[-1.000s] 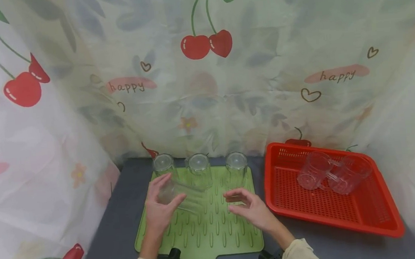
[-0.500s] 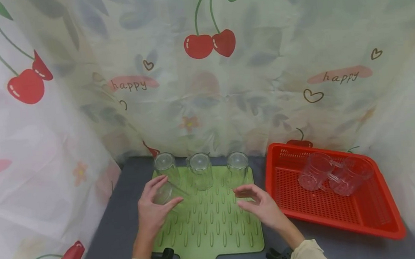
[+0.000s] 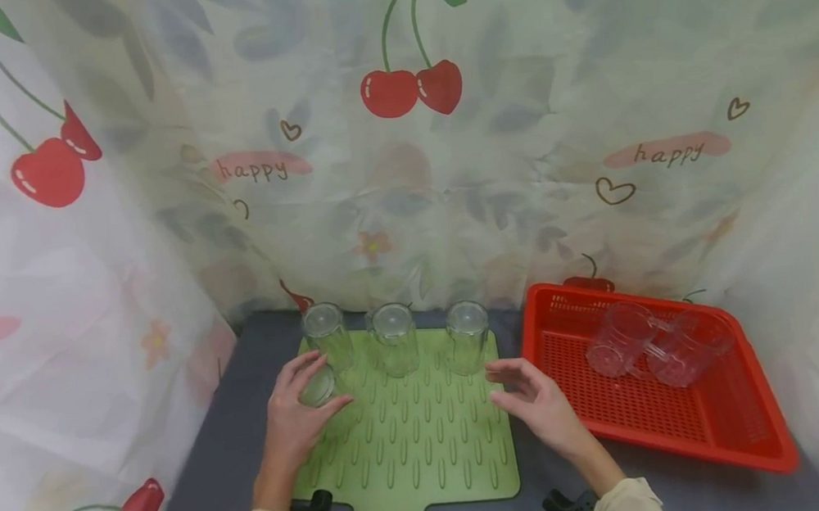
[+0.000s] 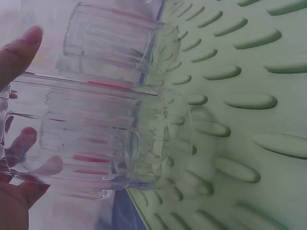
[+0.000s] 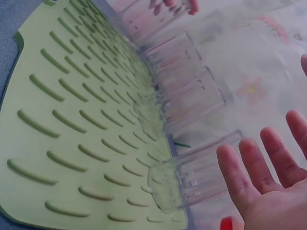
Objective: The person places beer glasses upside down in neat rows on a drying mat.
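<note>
My left hand [image 3: 292,419] holds an upside-down clear glass mug [image 3: 320,387] by its base end, over the left side of the green drying mat [image 3: 396,495]. In the left wrist view the mug [image 4: 96,139] has its rim at the mat; whether it bears its full weight there I cannot tell. Some fingers show through the glass. Behind it, three more upturned glasses, a left one [image 3: 326,337], a middle one [image 3: 395,339] and a right one [image 3: 467,336], stand in a row. My right hand [image 3: 543,407], fingers loosely bent and holding nothing, hovers by the mat's right edge.
A red plastic basket [image 3: 643,447] stands to the right, with two clear mugs [image 3: 619,340] lying in it. Dark cloth [image 3: 208,472] covers the table. A printed curtain [image 3: 407,231] hangs close behind the mat and along both sides.
The mug in my left hand has gone from tilted to upright, base up, as that hand shifted left. My right hand has drawn away to the right.
</note>
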### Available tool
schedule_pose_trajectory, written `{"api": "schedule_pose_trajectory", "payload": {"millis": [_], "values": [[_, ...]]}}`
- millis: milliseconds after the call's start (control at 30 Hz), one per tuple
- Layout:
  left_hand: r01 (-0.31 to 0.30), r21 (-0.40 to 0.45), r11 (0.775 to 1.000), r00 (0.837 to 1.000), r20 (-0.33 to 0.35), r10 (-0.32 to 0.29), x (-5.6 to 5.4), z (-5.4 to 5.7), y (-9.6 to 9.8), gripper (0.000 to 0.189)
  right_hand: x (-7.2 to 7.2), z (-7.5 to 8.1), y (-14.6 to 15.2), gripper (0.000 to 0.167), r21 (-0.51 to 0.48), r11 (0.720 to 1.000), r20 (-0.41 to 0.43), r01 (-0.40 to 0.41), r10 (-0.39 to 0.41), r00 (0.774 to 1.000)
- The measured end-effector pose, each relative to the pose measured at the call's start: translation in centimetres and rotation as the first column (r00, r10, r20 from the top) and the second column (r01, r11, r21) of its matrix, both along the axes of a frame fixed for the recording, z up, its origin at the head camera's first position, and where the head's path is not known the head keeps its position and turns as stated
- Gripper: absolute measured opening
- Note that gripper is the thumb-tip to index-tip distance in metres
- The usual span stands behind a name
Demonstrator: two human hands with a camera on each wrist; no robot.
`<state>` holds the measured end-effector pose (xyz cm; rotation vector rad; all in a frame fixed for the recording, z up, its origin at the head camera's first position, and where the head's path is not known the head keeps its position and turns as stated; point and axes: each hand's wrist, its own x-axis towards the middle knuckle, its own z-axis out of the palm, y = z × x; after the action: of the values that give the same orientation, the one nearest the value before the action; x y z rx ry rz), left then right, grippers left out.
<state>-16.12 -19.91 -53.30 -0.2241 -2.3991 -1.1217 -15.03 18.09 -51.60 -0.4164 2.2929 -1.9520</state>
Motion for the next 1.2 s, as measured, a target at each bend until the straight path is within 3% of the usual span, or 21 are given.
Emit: {"api": "schedule_pose_trajectory", "payload": {"millis": [300,600,800,900,1067,1200], "values": [[0.02,-0.046,0.999,0.999,0.03,-0.019,-0.5,-1.0,-0.5,0.073,0.4,0.5,0.9,0.045,-0.008,0.999,-0.007,0.033,-0.033,0.999],[0.01,-0.006,1.0,0.998,0.069,-0.01,-0.5,-1.1,-0.7,0.071,0.6,0.4,1.8,0.047,-0.034,0.998,0.017,0.049,-0.049,0.999],[0.012,0.005,1.0,0.99,0.137,-0.013,-0.9,-1.5,-0.6,0.069,0.8,0.5,2.0,0.047,-0.043,0.998,0.027,0.051,-0.05,0.998],[0.025,-0.016,1.0,0.991,0.128,-0.023,-1.1,-1.8,-0.5,0.068,0.9,0.6,1.9,0.047,-0.051,0.998,0.027,0.043,-0.042,0.999],[0.004,-0.102,0.995,0.999,0.043,0.001,-1.3,-2.1,-0.6,0.066,1.0,0.7,1.9,0.046,-0.059,0.997,0.016,0.047,-0.046,0.999],[-0.035,-0.179,0.983,0.997,0.06,0.046,-1.1,-1.8,-0.7,0.069,0.9,0.9,2.1,0.047,-0.055,0.997,0.01,0.059,-0.059,0.998]]}}
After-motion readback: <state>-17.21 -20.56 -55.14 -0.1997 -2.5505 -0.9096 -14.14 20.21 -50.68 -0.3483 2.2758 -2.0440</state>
